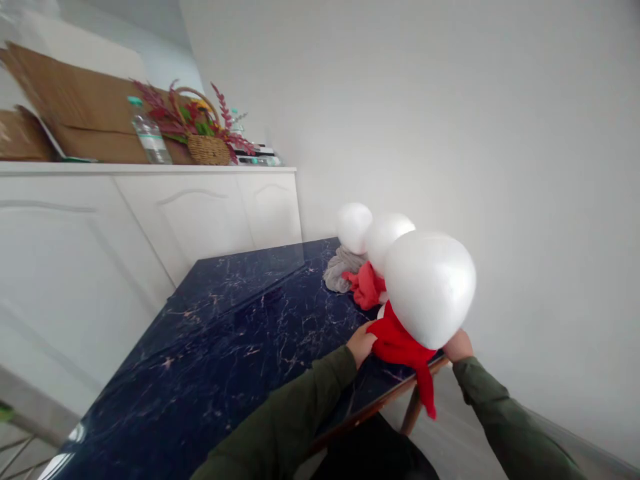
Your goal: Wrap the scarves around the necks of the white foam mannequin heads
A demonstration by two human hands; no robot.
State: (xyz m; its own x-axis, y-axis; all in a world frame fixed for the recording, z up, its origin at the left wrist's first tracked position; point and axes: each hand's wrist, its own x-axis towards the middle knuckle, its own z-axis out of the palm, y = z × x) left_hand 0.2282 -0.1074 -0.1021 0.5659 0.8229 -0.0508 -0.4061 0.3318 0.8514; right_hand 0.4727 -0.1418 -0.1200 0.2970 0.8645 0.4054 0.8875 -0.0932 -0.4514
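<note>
A large smooth white rounded form (431,287) stands at the table's near right corner; whether it is a mannequin head or a balloon I cannot tell. Bright red cloth (400,340), scarf-like, lies around its base, one end hanging over the table edge. My left hand (361,343) is closed on the cloth's left side, its fingertips partly hidden. My right hand (457,345) is at the form's lower right, fingers hidden behind it. Farther back are two similar white forms, the middle one (389,237) with coral-red cloth (369,287) and the far one (354,227) with grey cloth (343,268).
The dark blue marbled table (225,340) meets a plain wall (525,167) on the right. Beyond it is a white cabinet (200,207) topped by cardboard (95,107), a plastic bottle (150,137) and a wicker basket (207,150) of flowers.
</note>
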